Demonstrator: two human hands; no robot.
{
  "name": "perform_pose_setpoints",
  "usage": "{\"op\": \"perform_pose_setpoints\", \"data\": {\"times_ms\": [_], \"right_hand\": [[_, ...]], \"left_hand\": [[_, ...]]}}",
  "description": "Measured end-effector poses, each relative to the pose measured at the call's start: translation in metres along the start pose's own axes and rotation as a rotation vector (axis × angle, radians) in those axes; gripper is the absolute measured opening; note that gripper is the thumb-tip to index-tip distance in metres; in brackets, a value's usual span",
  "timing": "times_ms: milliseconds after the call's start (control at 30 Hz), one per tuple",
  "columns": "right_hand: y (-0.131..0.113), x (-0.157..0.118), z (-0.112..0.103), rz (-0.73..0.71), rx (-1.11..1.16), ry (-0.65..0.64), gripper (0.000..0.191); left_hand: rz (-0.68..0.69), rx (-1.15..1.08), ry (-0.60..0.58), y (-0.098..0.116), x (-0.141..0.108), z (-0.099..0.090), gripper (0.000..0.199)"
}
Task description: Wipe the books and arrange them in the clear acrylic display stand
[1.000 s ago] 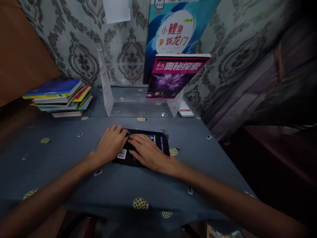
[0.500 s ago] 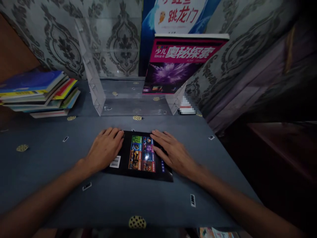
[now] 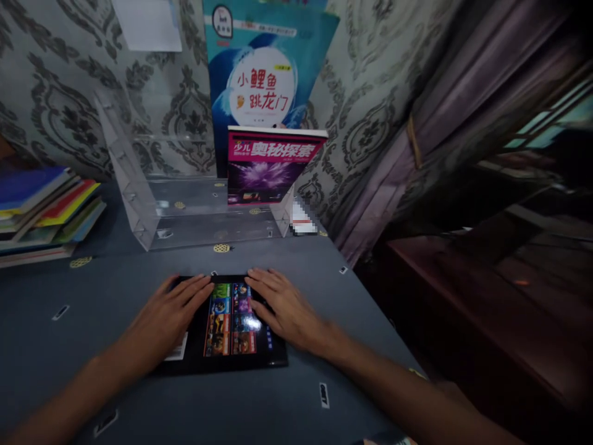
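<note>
the clear acrylic book rack [image 3: 134,207] is the reference. the black-backed book [image 3: 275,353] lies flat, back cover up, in front of the rack and apart from it, on the pineapple-print tablecloth [image 3: 222,408]. its left end is largely covered by the left hand and forearm; the white barcode label [image 3: 178,350] shows only in part. glare washes out some of the small cover pictures, and their lettering is too small to read. the item to the right of the rack is pixelated [image 3: 303,220] and cannot be identified. the book stack [image 3: 41,210], left of the rack, is cut off by the frame edge.

the left hand [image 3: 178,309] is palm down, fingers extended close together and angled inward across the cover, clenched on nothing. the right hand [image 3: 288,312] rests over the right part, fingers extended, thumb set lower, also ungripped. both forearms reach in from the lower corners.

a magenta children's book [image 3: 266,170] stands at the rack's right part, hiding the lower portion of the taller blue book [image 3: 271,68] behind it.
</note>
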State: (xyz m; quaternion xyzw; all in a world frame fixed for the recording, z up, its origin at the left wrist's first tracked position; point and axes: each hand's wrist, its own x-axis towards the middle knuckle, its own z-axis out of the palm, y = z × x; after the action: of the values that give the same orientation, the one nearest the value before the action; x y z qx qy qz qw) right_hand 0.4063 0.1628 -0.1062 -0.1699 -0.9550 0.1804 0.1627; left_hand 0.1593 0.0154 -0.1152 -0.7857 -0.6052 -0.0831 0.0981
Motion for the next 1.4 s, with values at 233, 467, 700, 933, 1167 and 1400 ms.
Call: {"op": "perform_pose_setpoints", "data": {"times_ms": [233, 467, 700, 933, 1167, 1400], "right_hand": [[-0.004, 0.001, -0.006, 0.034, 0.007, -0.044, 0.045], [-0.003, -0.001, -0.005, 0.029, 0.036, -0.007, 0.044], [-0.003, -0.002, -0.005, 0.023, 0.033, -0.009, 0.043], [-0.001, -0.002, -0.002, 0.013, 0.020, 0.031, 0.042], [-0.005, -0.001, -0.006, 0.012, -0.014, 0.030, 0.041], [-0.006, 0.001, -0.010, -0.011, -0.056, 0.067, 0.029]], "left_hand": [[-0.086, 0.172, 0.116, 0.005, 0.002, -0.008, 0.045], [-0.110, 0.263, 0.103, 0.009, 0.003, -0.012, 0.048], [0.002, 0.309, 0.151, 0.013, 0.007, -0.013, 0.054], [0.248, 0.147, 0.157, 0.040, 0.008, -0.016, 0.069], [0.269, 0.183, 0.081, 0.046, 0.001, -0.011, 0.069], [0.251, 0.260, -0.043, 0.068, -0.006, -0.013, 0.062]]}}
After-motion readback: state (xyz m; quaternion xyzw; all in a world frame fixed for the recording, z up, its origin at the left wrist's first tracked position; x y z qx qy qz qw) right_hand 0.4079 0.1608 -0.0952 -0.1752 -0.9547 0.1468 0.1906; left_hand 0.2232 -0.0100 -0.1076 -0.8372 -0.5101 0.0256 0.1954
